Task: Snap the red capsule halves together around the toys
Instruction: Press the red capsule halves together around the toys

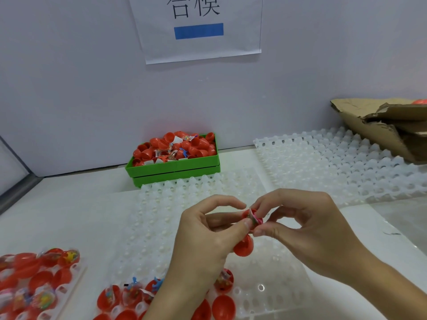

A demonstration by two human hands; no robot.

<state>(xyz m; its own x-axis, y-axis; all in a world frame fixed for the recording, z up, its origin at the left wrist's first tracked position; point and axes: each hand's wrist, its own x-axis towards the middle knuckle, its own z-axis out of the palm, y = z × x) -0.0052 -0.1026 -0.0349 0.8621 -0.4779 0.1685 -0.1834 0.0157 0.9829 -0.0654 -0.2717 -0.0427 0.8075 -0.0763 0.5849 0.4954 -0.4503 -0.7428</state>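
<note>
Over the worktop's near edge, left hand (203,229) pinches the open half (254,217); right hand (307,227) pinches its toy (253,219). The closed half (243,247) sits just below, in the left palm; whether either is gripped tight I cannot tell.

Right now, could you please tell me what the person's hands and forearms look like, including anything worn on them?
Both hands are bare: no gloves, rings, watch or bracelets show on the left hand or the right hand. The fingernails are short and unpainted. The forearms, as far as the picture shows them, are uncovered too; no sleeve comes into view.
</note>
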